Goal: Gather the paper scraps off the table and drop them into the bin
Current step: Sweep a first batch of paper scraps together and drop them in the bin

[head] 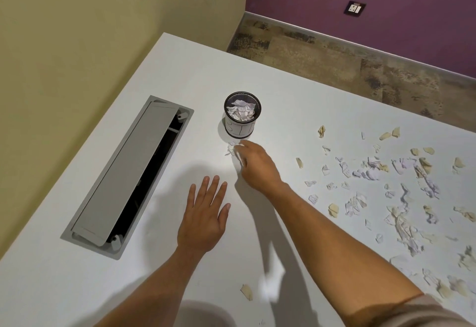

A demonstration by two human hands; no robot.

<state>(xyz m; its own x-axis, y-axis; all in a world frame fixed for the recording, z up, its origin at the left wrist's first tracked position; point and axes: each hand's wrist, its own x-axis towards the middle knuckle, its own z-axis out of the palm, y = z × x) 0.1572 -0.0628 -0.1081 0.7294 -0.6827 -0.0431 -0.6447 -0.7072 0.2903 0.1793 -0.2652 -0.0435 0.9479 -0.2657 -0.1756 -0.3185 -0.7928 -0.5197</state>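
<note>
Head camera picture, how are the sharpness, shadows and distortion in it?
Head view: the right hand is motion-blurred at its fingertips near the small black mesh bin; the flat left hand is sharp. Both arms cast soft shadows on the white table. Wide-angle bending curves the table edges; no strong glare.

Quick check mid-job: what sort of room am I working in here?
Probably an office or meeting room: a white table with a built-in cable hatch, a small mesh desk bin, and a wall socket above carpet flooring.
</note>
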